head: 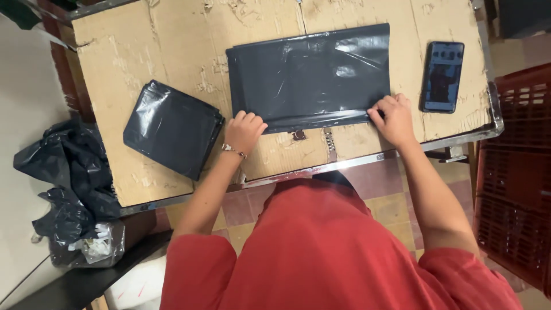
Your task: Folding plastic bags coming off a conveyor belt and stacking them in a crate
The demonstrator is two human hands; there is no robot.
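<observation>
It looked like a small packing room or shop backroom. The metal-framed counter [488, 129] was topped with torn brown cardboard, and a stack of folded black plastic mailer bags [172, 127] lay on it. Red plastic crates [516, 189] stood beside it on a tiled floor [390, 201], with crumpled black bags [69, 178] heaped nearby.

Both forearms reach forward from red sleeves, bare, elbows bent. Left hand [244, 131] curled knuckles-up, fingertips pressing the near left edge of the black poly mailer bag [310, 74]; beaded bracelet [233, 150] on that wrist. Right hand [394, 119] pinches the bag's near right corner, fingers bent.
</observation>
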